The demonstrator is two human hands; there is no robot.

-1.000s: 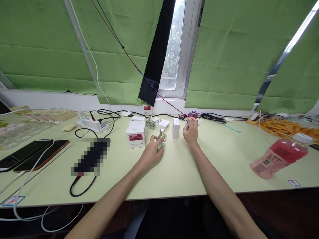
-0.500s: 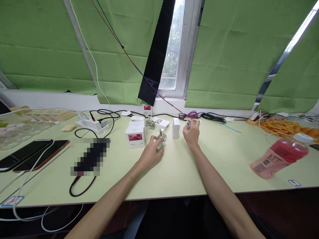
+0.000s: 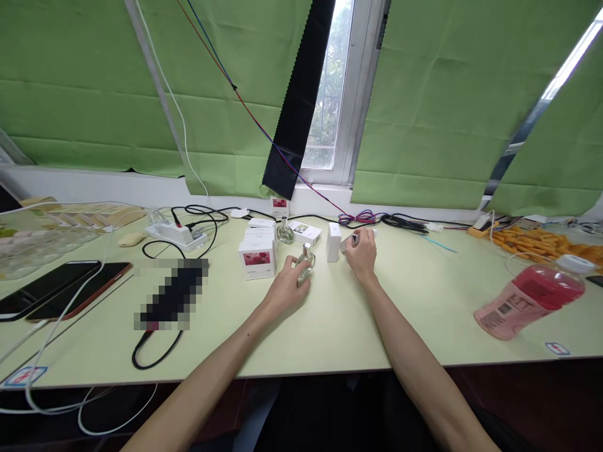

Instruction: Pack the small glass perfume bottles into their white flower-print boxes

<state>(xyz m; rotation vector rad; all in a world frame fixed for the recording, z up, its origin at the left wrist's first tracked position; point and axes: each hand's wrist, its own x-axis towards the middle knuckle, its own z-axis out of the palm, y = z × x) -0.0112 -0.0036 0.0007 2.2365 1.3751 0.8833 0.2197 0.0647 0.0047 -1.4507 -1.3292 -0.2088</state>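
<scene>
Between the two hands, a small white box [image 3: 333, 243] stands up on the counter [image 3: 330, 339], close to the right hand [image 3: 362, 254]. Nearer the person than both hands, the counter runs to its front edge, and the arms cross over it. Right of the right hand, there is wide room to move, as far as the pink drink bottle [image 3: 522, 304]. Left of the left hand [image 3: 289, 284], a row of white boxes [image 3: 258, 260] sits close. The left hand is curled around a clear, shiny glass bottle [image 3: 306, 262], its silver top pointing up. The right hand is bent closed on a small whitish thing [image 3: 347, 242], mostly hidden by fingers.
</scene>
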